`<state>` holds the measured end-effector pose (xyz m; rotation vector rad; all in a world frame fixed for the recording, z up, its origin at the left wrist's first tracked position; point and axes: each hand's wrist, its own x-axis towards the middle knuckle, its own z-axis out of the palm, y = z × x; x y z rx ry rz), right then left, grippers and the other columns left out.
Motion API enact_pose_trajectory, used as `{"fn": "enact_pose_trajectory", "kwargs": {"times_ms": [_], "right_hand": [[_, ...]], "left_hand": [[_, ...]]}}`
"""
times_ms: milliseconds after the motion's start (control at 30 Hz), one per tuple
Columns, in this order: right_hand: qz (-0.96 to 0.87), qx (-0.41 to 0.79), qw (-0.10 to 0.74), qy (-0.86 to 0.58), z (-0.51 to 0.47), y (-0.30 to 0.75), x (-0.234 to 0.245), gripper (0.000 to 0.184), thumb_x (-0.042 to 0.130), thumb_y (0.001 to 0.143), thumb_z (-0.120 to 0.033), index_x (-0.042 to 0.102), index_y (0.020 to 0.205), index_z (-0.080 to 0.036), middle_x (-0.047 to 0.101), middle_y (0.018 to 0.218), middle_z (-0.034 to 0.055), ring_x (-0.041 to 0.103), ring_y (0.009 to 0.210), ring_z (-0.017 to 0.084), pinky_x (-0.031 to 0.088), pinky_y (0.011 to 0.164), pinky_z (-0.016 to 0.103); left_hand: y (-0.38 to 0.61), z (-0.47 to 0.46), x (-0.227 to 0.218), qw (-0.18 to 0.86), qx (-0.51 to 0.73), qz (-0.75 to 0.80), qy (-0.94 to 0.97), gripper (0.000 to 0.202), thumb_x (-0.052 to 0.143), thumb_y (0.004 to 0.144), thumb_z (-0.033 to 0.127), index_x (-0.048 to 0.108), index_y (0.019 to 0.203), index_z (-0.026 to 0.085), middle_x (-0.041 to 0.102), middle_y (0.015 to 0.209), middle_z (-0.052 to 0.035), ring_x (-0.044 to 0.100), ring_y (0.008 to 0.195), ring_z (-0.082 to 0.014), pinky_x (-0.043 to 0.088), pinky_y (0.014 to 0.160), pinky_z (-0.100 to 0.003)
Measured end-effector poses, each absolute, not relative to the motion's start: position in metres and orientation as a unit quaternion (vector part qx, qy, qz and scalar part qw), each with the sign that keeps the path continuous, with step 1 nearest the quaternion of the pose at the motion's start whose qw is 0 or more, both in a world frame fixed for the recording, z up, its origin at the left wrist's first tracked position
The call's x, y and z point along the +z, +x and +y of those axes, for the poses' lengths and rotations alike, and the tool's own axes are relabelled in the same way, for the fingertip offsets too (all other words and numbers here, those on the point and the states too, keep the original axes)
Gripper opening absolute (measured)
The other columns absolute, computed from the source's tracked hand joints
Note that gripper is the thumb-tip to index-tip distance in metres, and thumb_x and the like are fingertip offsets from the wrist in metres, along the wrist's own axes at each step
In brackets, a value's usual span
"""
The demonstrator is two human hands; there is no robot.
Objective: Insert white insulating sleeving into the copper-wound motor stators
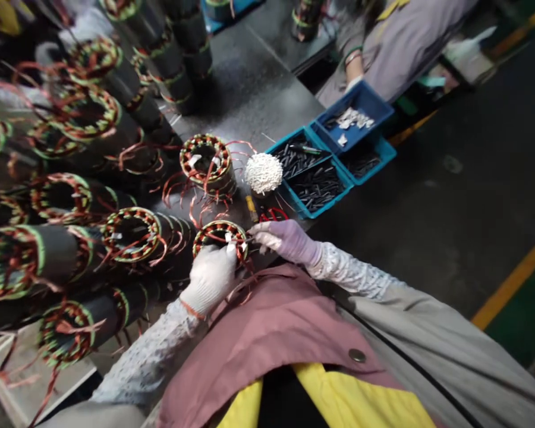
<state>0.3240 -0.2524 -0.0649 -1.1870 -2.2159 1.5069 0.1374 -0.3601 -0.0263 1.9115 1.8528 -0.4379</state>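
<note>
A motor stator with a ring of copper windings and greenish insulation stands upright close to my body. My left hand, in a white knit glove, is closed at its near rim, with the fingertips partly hidden. My right hand, in a pale purple and white glove, pinches at the end of a reddish wire lead beside the stator's right edge; its fingertips are blurred. Just beyond stands another wound stator with loose leads hanging around it. White bits show on both windings.
Stacked stators crowd the left side. Right of centre are a bundle of small white pieces, a yellow-handled tool, red handles, teal bins of black tubes and a blue tray. A co-worker's hand is behind it.
</note>
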Motion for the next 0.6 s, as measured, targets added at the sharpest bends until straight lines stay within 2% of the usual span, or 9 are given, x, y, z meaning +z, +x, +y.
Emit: {"fn": "enact_pose_trajectory", "kwargs": {"times_ms": [67,133,200,333,467,533,600], "right_hand": [[-0.752,0.424,0.062,-0.502,-0.221,0.358,-0.076,0.036,0.048,0.094,-0.033,0.068,0.122,-0.022,0.074,0.104,0.0046,0.07,0.082,0.017,0.055,0.078,0.029],[-0.763,0.255,-0.047,-0.592,-0.186,0.393,-0.088,0.033,0.049,0.092,-0.022,0.071,0.116,-0.019,0.071,0.116,0.0092,0.067,0.101,0.021,0.052,0.091,0.034],[-0.777,0.222,-0.119,-0.577,-0.158,0.416,-0.1,0.028,0.055,0.089,-0.019,0.074,0.11,-0.017,0.068,0.12,0.0123,0.063,0.109,0.025,0.049,0.096,0.037],[-0.824,0.202,-0.23,-0.477,-0.138,0.414,-0.122,0.014,0.064,0.083,-0.015,0.074,0.092,-0.018,0.065,0.119,0.0135,0.056,0.11,0.026,0.047,0.093,0.04],[-0.828,0.197,-0.244,-0.465,-0.137,0.398,-0.128,0.008,0.066,0.078,-0.009,0.07,0.078,-0.015,0.066,0.11,0.0156,0.057,0.103,0.026,0.046,0.088,0.043],[-0.825,0.197,-0.243,-0.471,-0.131,0.399,-0.124,0.006,0.066,0.082,-0.016,0.072,0.085,-0.015,0.068,0.101,0.0153,0.06,0.096,0.027,0.046,0.085,0.045],[-0.812,0.184,-0.233,-0.502,-0.124,0.405,-0.116,0.016,0.062,0.087,-0.022,0.072,0.098,-0.016,0.069,0.097,0.0149,0.063,0.095,0.03,0.046,0.086,0.049]], "left_hand": [[0.137,-0.36,-0.027,0.219,-0.158,0.665,0.696,0.047,0.05,0.087,0.044,0.062,0.12,0.013,0.072,0.089,-0.0161,0.07,0.086,-0.0321,0.052,0.075,-0.04],[0.137,-0.36,-0.026,0.223,-0.157,0.664,0.696,0.044,0.05,0.087,0.043,0.064,0.117,0.014,0.073,0.087,-0.0148,0.07,0.085,-0.0309,0.052,0.078,-0.039],[0.139,-0.36,-0.024,0.23,-0.161,0.664,0.693,0.042,0.051,0.087,0.044,0.064,0.114,0.014,0.073,0.088,-0.0147,0.071,0.085,-0.0302,0.052,0.082,-0.039],[0.143,-0.356,-0.019,0.236,-0.189,0.669,0.679,0.04,0.052,0.087,0.043,0.065,0.11,0.013,0.073,0.092,-0.016,0.07,0.087,-0.0309,0.052,0.083,-0.04],[0.147,-0.357,-0.018,0.243,-0.184,0.679,0.668,0.039,0.054,0.085,0.043,0.065,0.109,0.016,0.073,0.092,-0.0141,0.07,0.088,-0.0299,0.051,0.083,-0.04],[0.147,-0.359,-0.019,0.24,-0.173,0.681,0.67,0.04,0.052,0.087,0.045,0.064,0.113,0.016,0.073,0.09,-0.0132,0.07,0.088,-0.0294,0.051,0.083,-0.039],[0.147,-0.361,-0.021,0.231,-0.162,0.682,0.675,0.042,0.05,0.088,0.046,0.063,0.116,0.016,0.073,0.089,-0.0126,0.069,0.089,-0.0294,0.05,0.084,-0.039]]}}
